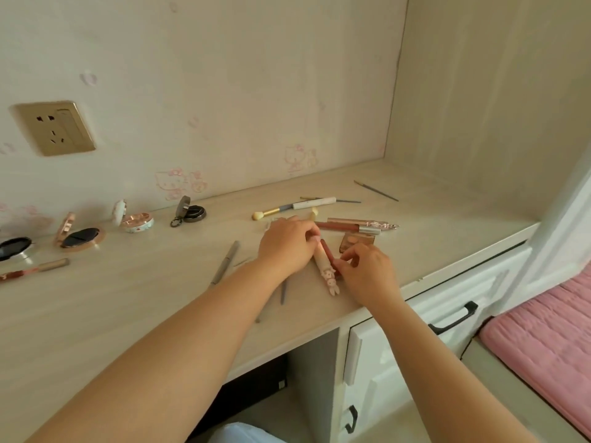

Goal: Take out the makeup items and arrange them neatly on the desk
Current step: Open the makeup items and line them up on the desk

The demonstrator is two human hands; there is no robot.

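With compacts (81,238) already lined along the desk (134,302), my left hand (284,246) and right hand (367,273) pinch two lip tubes (324,266) mid-desk, while brushes (294,207) and pencils (225,263) remain scattered.

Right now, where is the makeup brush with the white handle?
In the head view, the makeup brush lies on the desk near the wall, just behind both hands, beside thin grey pencils.

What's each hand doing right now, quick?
Left hand: fingers curled on the pink bunny-capped tube.
Right hand: pinching the dark red tube beside it.
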